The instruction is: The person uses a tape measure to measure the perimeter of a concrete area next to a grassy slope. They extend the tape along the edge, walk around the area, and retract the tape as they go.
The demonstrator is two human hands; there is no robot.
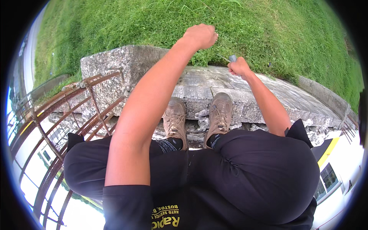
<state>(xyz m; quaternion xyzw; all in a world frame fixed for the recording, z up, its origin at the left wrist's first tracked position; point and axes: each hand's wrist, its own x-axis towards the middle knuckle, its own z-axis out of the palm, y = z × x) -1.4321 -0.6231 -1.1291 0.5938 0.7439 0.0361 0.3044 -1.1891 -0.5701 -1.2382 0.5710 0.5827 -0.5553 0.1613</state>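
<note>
My right hand [239,68] is closed around a thin-bladed tool with a grey handle [232,58]. Its narrow blade points left toward the weeds at the grass edge; the exact kind of tool is unclear. My left hand [202,36] is a closed fist over the grass, higher in view and left of the tool. A thin dark line shows at its fingers, but what it grips, if anything, cannot be made out. Beneath both hands, low leafy weeds [203,58] grow along the edge of a stone-block ledge [226,80].
I squat with both shoes [220,113] on the ledge. A raised concrete block [111,67] stands at the left, beside rusty bent steel bars [86,92]. Grass [268,23] covers the ground ahead. Behind me, the ledge drops off toward a white building [345,168].
</note>
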